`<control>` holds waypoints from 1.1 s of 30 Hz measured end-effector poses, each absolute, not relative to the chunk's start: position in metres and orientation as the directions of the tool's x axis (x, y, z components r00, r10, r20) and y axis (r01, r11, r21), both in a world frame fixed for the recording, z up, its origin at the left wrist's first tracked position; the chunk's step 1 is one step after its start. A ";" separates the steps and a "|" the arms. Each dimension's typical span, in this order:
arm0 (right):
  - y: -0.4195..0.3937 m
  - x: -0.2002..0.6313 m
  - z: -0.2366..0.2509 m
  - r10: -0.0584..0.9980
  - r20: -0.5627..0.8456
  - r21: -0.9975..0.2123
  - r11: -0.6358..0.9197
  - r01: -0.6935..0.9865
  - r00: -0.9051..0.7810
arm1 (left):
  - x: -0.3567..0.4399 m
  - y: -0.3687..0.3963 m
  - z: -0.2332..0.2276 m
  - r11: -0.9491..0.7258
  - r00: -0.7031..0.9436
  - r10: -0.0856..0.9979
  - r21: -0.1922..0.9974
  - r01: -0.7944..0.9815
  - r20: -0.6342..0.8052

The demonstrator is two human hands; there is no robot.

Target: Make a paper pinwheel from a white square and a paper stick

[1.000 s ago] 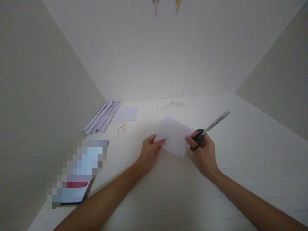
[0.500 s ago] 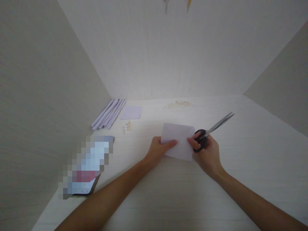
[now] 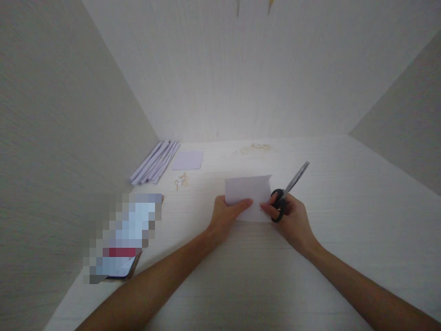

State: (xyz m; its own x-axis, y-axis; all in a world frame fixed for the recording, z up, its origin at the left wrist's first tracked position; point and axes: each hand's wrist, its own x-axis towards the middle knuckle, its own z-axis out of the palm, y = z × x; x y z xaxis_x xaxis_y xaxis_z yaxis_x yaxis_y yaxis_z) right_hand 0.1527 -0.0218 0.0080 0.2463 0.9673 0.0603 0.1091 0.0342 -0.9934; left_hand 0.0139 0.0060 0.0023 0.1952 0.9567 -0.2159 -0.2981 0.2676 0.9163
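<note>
A folded white sheet of paper (image 3: 248,193) is held just above the pale table (image 3: 337,220) near the middle. My left hand (image 3: 225,216) pinches its lower left edge with thumb on top. My right hand (image 3: 292,219) touches the paper's lower right edge with a finger while its other fingers sit in the black handles of a pair of scissors (image 3: 287,188). The scissor blades are closed together and point up and to the right, away from the paper.
Several rolled or folded paper strips (image 3: 155,162) lie at the back left against the wall, with a flat paper square (image 3: 188,160) beside them. Small scraps (image 3: 181,180) lie nearby. A pixelated phone-like object (image 3: 122,239) rests at the left. Walls close in on three sides.
The paper has been turned from a slanted pose to lie level and square to me. The scissors swung more upright, their tips moving left. Both hands shifted slightly left.
</note>
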 end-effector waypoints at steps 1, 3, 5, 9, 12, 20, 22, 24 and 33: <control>-0.022 0.153 0.008 0.968 0.061 -0.993 0.035 0.108 0.242 | 0.013 0.006 0.003 0.267 0.197 0.956 0.922 -0.279 -0.217; -0.021 0.155 0.008 0.972 0.059 -0.994 0.035 0.107 0.226 | 0.012 0.006 0.006 0.267 0.201 0.954 0.935 -0.232 -0.222; -0.021 0.156 0.007 0.976 0.064 -0.993 0.041 0.112 0.206 | 0.011 0.006 0.008 0.260 0.206 0.953 0.948 -0.183 -0.221; -0.021 0.158 0.007 0.983 0.069 -0.990 0.046 0.134 0.169 | 0.009 0.006 0.011 0.191 0.202 0.964 0.980 -0.062 -0.175; -0.020 0.158 0.007 0.986 0.056 -0.989 0.032 0.146 0.159 | 0.010 0.005 0.009 0.138 0.170 0.975 0.989 0.047 -0.145; -0.018 0.158 0.004 0.980 0.019 -0.991 -0.008 0.136 0.197 | 0.008 0.007 0.004 0.157 -0.085 0.984 0.987 0.016 -0.155; -0.018 0.159 0.002 0.980 0.023 -0.994 0.002 0.107 0.198 | 0.007 0.010 0.003 0.167 -0.143 0.975 0.985 -0.040 -0.171; -0.017 0.160 0.000 0.978 0.018 -0.999 0.009 0.047 0.207 | 0.006 0.013 0.002 0.178 -0.147 0.970 0.978 -0.112 -0.193; -0.016 0.167 -0.005 0.992 -0.028 -0.986 -0.007 -0.166 0.124 | 0.003 0.019 0.003 0.247 -0.051 0.963 0.943 -0.225 -0.265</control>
State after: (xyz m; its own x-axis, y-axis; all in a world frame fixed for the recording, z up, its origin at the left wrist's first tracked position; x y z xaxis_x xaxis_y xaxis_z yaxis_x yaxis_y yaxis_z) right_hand 0.1666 -0.0157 -0.0047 0.1237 0.9919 -0.0278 -0.1656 -0.0070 -0.9862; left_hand 0.0029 0.0187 0.0027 -0.0515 0.9629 -0.2649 -0.2248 0.2473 0.9425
